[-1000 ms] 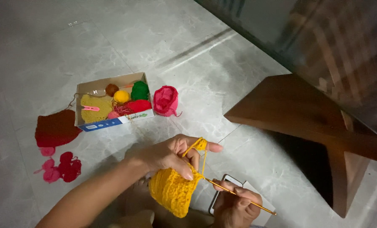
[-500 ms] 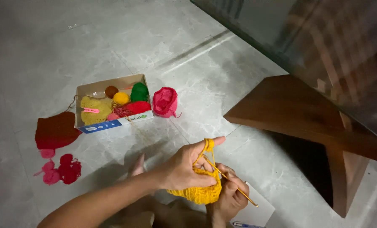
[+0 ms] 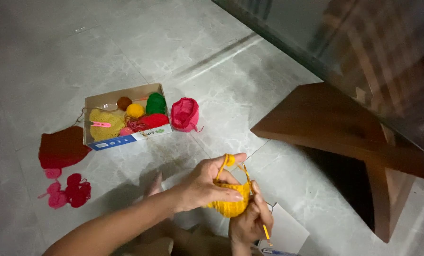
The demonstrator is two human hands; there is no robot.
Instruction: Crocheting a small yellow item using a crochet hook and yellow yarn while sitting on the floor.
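Note:
My left hand (image 3: 203, 184) grips a yellow crocheted piece (image 3: 230, 205) low in the head view, with yellow yarn looped over its index finger. Just below and to the right, my right hand (image 3: 248, 223) holds an orange crochet hook (image 3: 265, 231) against the piece's right edge. The hook's shaft points down and right past the fingers. Much of the piece is hidden behind both hands.
An open cardboard box (image 3: 125, 137) with several yarn balls sits on the tiled floor. A pink crocheted piece (image 3: 185, 114) lies beside it, dark red pieces (image 3: 60, 149) and small pink-red ones (image 3: 69, 191) to its left. A wooden furniture base (image 3: 345, 132) stands right. White paper (image 3: 288, 232) lies below my hands.
The yellow piece, hanging spread out a second ago, is now bunched up between both hands. My right hand has risen to meet the left.

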